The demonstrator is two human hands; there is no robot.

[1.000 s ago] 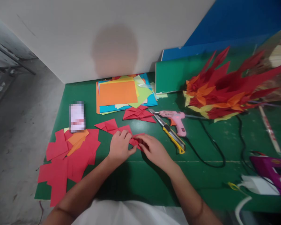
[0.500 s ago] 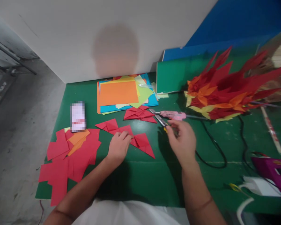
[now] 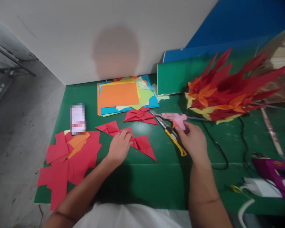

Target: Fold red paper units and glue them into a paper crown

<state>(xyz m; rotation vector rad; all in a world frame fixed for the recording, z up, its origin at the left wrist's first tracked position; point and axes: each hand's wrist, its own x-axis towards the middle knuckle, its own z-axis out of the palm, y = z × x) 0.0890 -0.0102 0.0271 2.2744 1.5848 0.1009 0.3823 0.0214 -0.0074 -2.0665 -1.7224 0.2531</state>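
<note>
Right hand (image 3: 196, 136) grips the glue gun (image 3: 172, 117), handle (image 3: 180, 122) partly hidden. Left hand (image 3: 119, 146) covers some red paper (image 3: 144, 144), can't tell if it's pinching.

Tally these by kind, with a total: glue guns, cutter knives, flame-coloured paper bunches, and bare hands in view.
Glue gun: 1
Cutter knife: 1
Flame-coloured paper bunch: 1
Left hand and right hand: 2
Total: 5

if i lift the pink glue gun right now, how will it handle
The pink glue gun probably feels stiff, judging by its hard-looking body. The black cable looping beside the right hand could tug at it. The pale rod jutting from its back may catch.
</note>
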